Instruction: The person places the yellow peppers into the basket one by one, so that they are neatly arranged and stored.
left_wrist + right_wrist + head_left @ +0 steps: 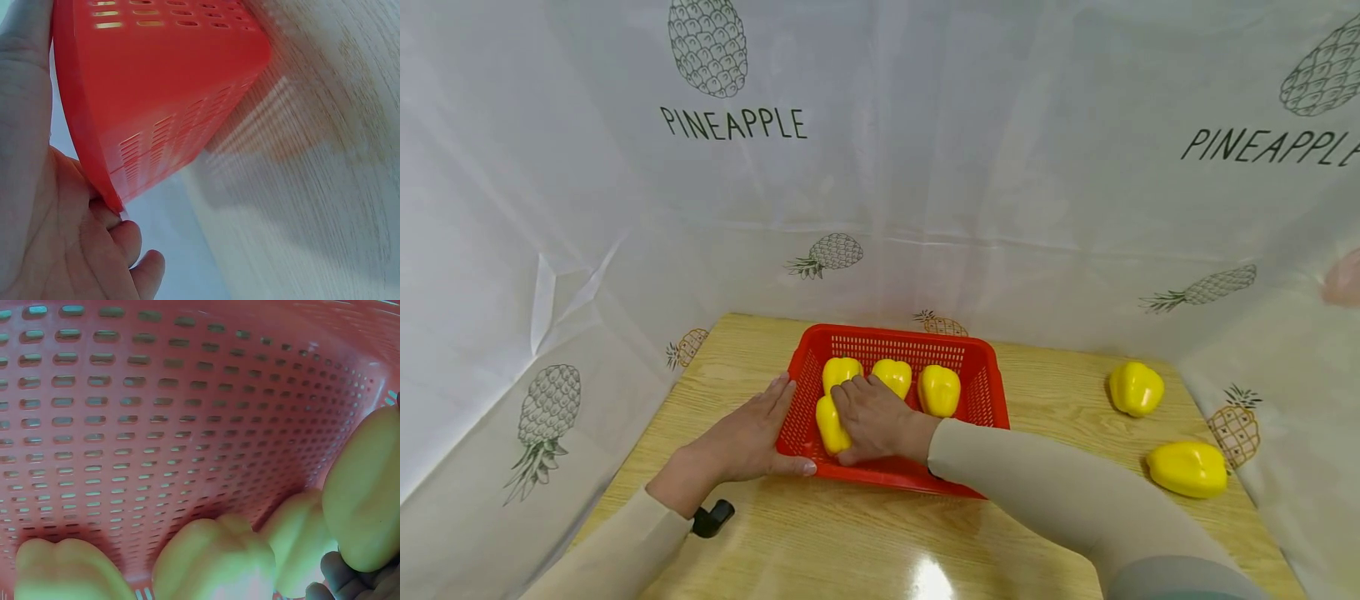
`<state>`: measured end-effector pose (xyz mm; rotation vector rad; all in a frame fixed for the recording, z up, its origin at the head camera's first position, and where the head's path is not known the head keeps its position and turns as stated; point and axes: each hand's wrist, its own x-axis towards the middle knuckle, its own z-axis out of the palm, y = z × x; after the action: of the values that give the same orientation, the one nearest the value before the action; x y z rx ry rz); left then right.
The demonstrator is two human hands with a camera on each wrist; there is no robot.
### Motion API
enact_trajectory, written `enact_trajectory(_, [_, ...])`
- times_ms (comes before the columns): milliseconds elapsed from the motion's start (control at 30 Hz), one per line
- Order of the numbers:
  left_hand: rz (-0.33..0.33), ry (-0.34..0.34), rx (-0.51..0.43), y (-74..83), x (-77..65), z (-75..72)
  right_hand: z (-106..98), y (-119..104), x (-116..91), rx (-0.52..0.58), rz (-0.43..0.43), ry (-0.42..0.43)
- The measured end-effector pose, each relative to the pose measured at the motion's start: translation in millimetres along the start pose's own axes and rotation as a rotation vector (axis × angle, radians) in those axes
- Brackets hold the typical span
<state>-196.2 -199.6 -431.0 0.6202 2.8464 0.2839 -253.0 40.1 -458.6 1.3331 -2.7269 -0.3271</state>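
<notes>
Right grip holds pepper; left grip wide against basket; wooden table, printed sheeting.

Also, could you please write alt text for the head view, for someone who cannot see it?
A person's right hand holds a yellow bell pepper inside a red basket containing three more peppers, while the left hand touches the basket's near left corner. Two other yellow peppers lie to the right on the wooden table, before pale sheeting printed with pineapples.
</notes>
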Motion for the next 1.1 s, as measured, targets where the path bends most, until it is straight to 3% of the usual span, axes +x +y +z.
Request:
enact_trajectory(567, [-0.004,0.001,-0.002,-1.1,1.1,1.9,12.4,-6.1,5.5,-0.126,-0.042,-0.087])
enact_trajectory(833, [0.001,0.002,-0.007,-2.6,1.6,4.0,7.0,-2.5,6.0,-0.05,-0.056,-0.195])
enact_trajectory(1100, [0.003,0.002,-0.003,-1.9,1.2,3.2,7.5,-3.3,4.5,-0.049,-0.065,-0.116])
